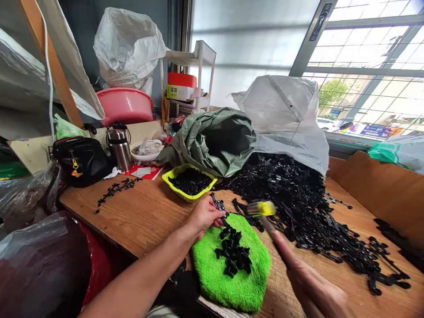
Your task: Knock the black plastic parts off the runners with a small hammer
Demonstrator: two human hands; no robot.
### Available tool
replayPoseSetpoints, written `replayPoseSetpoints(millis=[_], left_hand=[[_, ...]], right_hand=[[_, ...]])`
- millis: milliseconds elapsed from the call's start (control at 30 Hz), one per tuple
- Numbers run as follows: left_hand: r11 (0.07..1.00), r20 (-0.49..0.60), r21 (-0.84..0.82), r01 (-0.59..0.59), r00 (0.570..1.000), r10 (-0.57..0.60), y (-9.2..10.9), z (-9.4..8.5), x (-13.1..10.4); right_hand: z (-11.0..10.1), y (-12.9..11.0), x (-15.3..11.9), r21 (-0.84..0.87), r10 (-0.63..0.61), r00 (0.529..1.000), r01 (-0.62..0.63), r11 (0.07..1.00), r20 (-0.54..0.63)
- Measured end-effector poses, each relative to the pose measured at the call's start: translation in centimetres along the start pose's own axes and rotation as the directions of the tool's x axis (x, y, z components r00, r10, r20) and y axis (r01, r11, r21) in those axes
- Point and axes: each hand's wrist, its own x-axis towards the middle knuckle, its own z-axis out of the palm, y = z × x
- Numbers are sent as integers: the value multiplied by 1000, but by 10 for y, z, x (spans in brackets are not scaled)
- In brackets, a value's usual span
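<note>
A thin strip of black moulded plastic parts [220, 207] juts up and away from the pinching fingers, its lower end over the fuzzy green pad. A small hammer with a yellow, motion-blurred head [261, 209] sits just right of that strip, its slim handle slanting down into the gripping fist.
</note>
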Motion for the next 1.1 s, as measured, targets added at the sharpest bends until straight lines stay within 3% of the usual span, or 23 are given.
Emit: replayPoseSetpoints(millis=[100, 267, 367, 533, 700, 900, 1100], left_hand=[[999, -2, 20, -49, 999, 49, 0, 1, -1], [996, 7, 18, -82, 997, 82, -2, 1, -1], [998, -10, 29, -63, 998, 64, -3, 1, 1], [999, -10, 36, -38, 999, 38, -3, 1, 3], [999, -42, 41, -28, 999, 30, -2, 2, 3], [997, -63, 30, 77, 995, -75, 4, 3, 0], [994, -64, -5, 112, 992, -113, 7, 3, -1]], right_hand=[[1, -2, 6, -115, -47, 979, 71, 991, 197], [2, -6, 8, -80, -51, 997, 56, 995, 56], [4, -5, 9, -101, 12, 990, 3, 995, 142], [8, -5, 12, -32, -42, 999, 43, 999, 27], [9, -3, 12, -8, -7, 992, 8, 1000, 123], [-5, -10, 10, 148, 80, 993, -66, 987, -90], [-3, -4, 7, 172, 20, 1000, -17, 985, -18]])
